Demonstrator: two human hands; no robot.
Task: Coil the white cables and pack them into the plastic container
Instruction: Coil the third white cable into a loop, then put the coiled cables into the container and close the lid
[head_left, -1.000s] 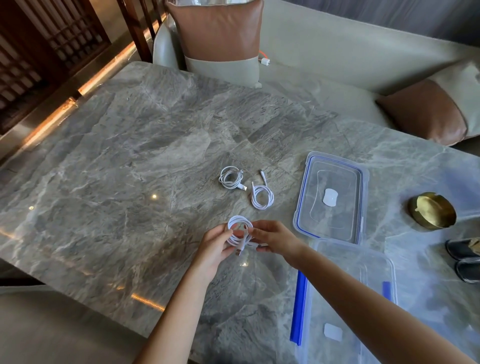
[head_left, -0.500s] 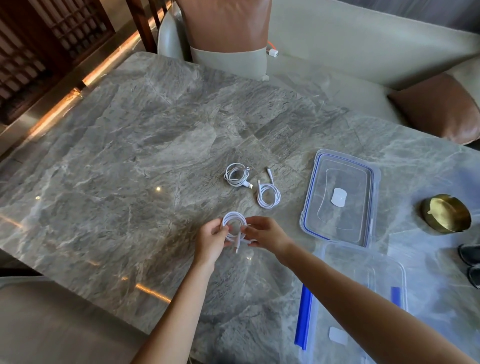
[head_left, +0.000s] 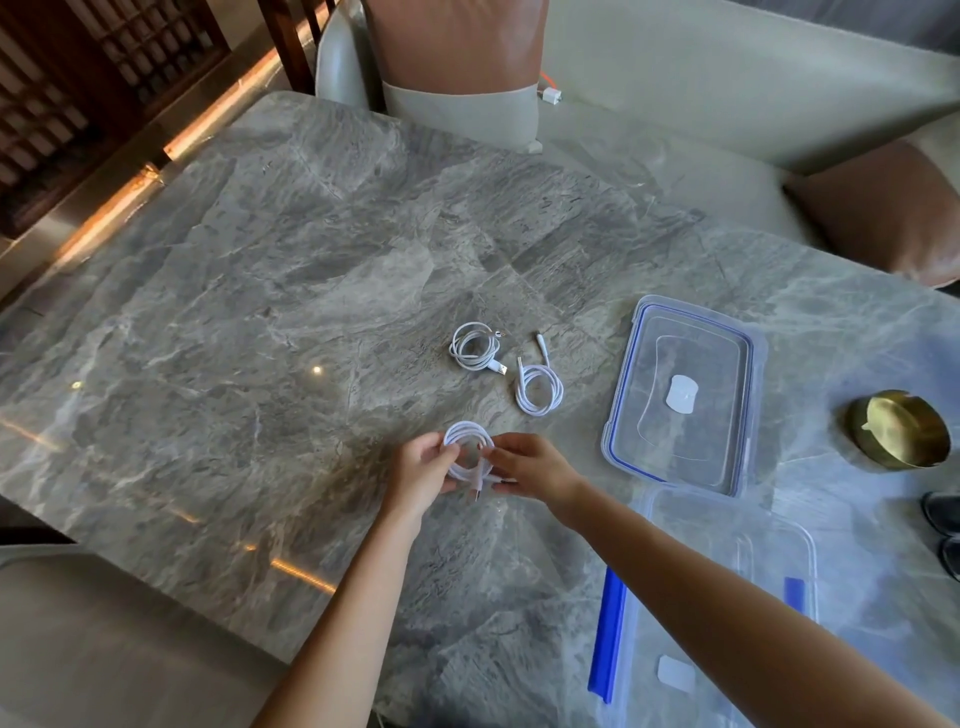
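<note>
Two white cables are already wound. A first coil (head_left: 474, 349) lies on the marble worktop (head_left: 260, 312) at twelve o'clock from the hands. A second coil (head_left: 540, 391) lies just beside it at one o'clock, with its plug ends trailing toward twelve. A third cable (head_left: 467, 441) is held as a ring low over the worktop. It is gripped on its nine o'clock side by the left hand (head_left: 422, 470) and pinched on its three o'clock side by the right hand (head_left: 532, 465), with its plug ends projecting at six o'clock between them. The coiling is judged nearly complete, with perhaps only these ends left to be tucked. Nothing is packed yet. The plastic container (head_left: 753, 530), taken to be the deeper clear box with blue clips at four o'clock from the hands, is seen without any cable inside and is partly crossed by the right forearm. What is taken for its lid (head_left: 691, 338), clear with a blue seal, lies flat at two o'clock; whether it touches or overlaps the container's far edge cannot be told. All three coils are left to be carried across. A brass dish (head_left: 898, 431) is set well apart at three o'clock, beyond the lid, and a cushion (head_left: 457, 52) and sofa (head_left: 727, 78) are seen past the far edge at twelve. No obstacle is seen between coils and container, though the untied loops are judged likely to spring loose when released.
</note>
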